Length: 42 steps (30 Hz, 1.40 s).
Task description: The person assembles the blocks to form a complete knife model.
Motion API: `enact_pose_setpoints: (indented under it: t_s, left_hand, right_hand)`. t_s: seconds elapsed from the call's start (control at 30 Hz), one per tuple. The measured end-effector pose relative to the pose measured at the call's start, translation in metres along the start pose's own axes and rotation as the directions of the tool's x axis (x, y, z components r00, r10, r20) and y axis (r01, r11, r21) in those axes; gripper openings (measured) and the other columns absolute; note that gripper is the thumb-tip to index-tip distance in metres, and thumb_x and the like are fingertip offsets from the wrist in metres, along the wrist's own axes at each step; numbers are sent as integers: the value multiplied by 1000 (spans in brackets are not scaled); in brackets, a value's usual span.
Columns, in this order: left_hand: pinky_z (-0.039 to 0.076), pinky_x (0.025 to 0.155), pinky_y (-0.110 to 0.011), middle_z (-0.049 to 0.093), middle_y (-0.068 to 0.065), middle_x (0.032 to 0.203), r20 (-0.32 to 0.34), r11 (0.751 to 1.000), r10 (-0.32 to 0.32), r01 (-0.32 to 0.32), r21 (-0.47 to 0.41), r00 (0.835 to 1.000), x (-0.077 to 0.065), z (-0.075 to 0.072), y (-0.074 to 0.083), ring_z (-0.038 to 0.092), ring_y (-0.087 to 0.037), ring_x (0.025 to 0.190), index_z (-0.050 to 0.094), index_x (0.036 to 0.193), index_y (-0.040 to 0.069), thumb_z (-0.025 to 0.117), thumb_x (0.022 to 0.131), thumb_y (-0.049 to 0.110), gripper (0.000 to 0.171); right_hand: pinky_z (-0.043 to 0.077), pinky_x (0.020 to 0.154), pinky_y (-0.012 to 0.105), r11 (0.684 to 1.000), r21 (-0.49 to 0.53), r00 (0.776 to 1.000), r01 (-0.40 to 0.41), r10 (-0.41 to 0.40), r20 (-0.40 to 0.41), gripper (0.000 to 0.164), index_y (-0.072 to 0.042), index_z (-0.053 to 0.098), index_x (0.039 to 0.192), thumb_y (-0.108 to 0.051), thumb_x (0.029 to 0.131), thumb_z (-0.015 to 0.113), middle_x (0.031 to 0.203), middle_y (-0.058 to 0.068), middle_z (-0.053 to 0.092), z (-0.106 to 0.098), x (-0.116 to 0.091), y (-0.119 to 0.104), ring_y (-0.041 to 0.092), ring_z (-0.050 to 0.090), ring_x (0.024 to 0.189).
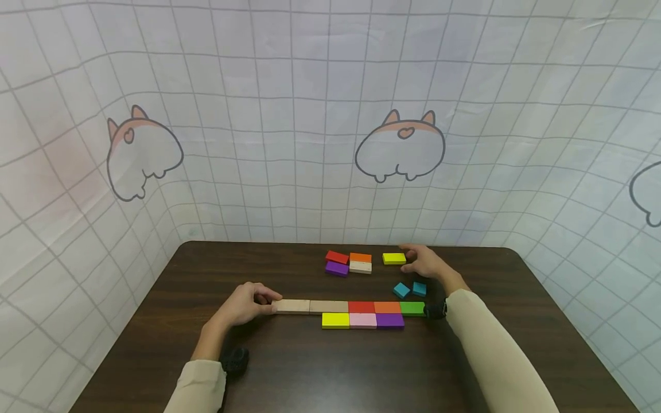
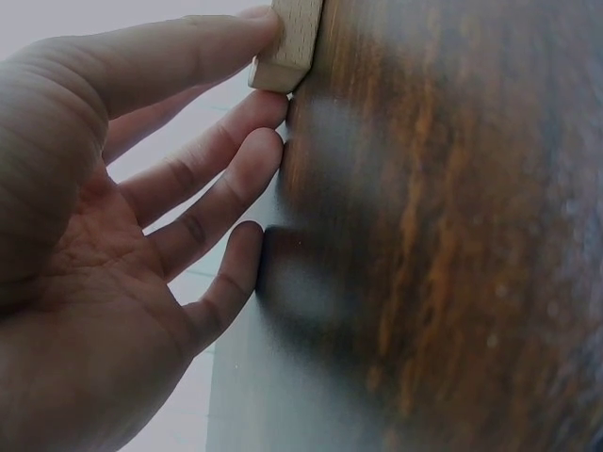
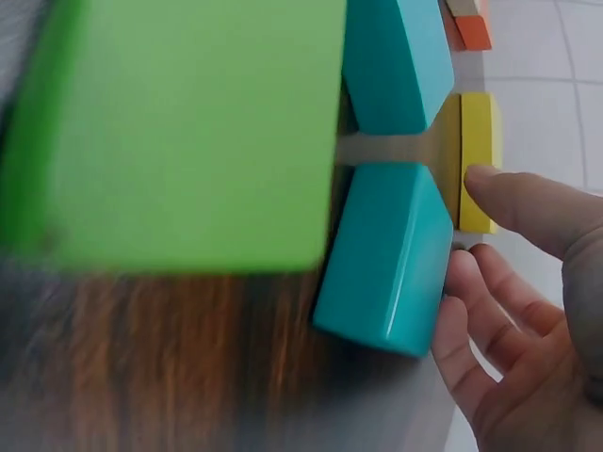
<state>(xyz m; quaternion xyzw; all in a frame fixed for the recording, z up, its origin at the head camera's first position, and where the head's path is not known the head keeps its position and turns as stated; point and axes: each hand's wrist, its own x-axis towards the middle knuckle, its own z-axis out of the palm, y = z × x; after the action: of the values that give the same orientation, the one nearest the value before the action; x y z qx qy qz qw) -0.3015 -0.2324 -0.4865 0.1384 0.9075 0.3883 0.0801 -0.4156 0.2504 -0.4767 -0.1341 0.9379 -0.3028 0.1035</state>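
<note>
My left hand (image 1: 245, 304) is at the left end of a row of flat blocks. Thumb and fingertips pinch the end of a plain wooden block (image 1: 291, 307), whose tip shows in the left wrist view; the remaining fingers rest on the tabletop. Beyond the row, my right hand (image 1: 426, 263) reaches to a yellow block (image 1: 394, 258) lying flat near the back edge. Its thumb and index finger are spread about that block's right end, and whether they touch it I cannot tell. Two teal blocks (image 1: 401, 290) lie just in front of this hand.
Along the row sit a second wooden block (image 1: 329, 307), then red (image 1: 361, 307), orange (image 1: 387, 307) and green (image 1: 411, 308) ones. Yellow, pink (image 1: 362, 320) and purple blocks adjoin its near side. Red, purple, orange and pale blocks (image 1: 360, 268) cluster at the back.
</note>
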Motion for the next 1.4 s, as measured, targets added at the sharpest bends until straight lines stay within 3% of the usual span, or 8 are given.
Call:
enact_pose_setpoints:
  t_s: [0.2,0.33,0.47,0.73,0.93,1.13,1.4]
  left_hand:
    - [49,72,-33,68,0,94,-4,1000,9,-9,6,1000,-2,1,1,57,-16,81,81,109,16,79,90,14,19]
    - [50,72,-33,68,1,95,0,1000,16,-16,5,1000,-2,2,0,58,-16,82,81,109,16,80,90,15,20]
    - [50,72,-33,69,1,95,2,1000,15,-15,4,1000,-1,2,0,58,-16,82,80,109,17,79,90,15,19]
    - [48,71,-33,67,0,94,-2,1000,4,-4,-1,1000,0,0,-1,57,-16,81,81,108,16,79,89,14,19]
    - [48,72,-33,67,1,94,1,1000,-12,12,1,1000,1,0,-1,57,-16,82,81,108,18,80,90,15,19]
    - [49,73,-33,68,0,96,7,1000,-5,5,1,1000,2,-1,0,58,-16,83,81,109,17,79,90,16,19]
    - [49,73,-33,68,0,95,13,1000,-8,8,0,1000,1,-1,0,57,-16,82,81,110,17,79,90,15,20]
  right_hand:
    - [46,103,62,999,-48,1000,-10,10,16,56,-3,50,149,-10,97,69,137,33,56,4,6,-4,48,55,125]
    - [54,88,49,997,-68,999,-35,35,-1,42,-3,62,137,-6,96,69,119,26,65,6,7,-5,36,61,101]
    - [49,75,36,996,-72,999,-44,46,20,38,-4,65,133,-5,96,67,107,17,65,5,4,-8,25,55,86]
    - [41,66,32,995,-73,997,72,-71,14,38,-6,65,134,-6,96,68,82,6,55,0,-10,-23,18,47,71]
    - [48,70,31,980,-108,985,167,-171,-33,39,-10,66,134,-10,95,71,89,4,61,0,-41,-49,17,53,76]
    - [46,63,26,945,-131,951,300,-307,-37,38,-8,67,131,-10,93,74,85,-2,59,12,-81,-65,11,50,70]
    - [46,61,22,938,-184,952,294,-304,-28,35,-16,70,127,-14,92,75,87,-8,58,37,-118,-81,7,52,72]
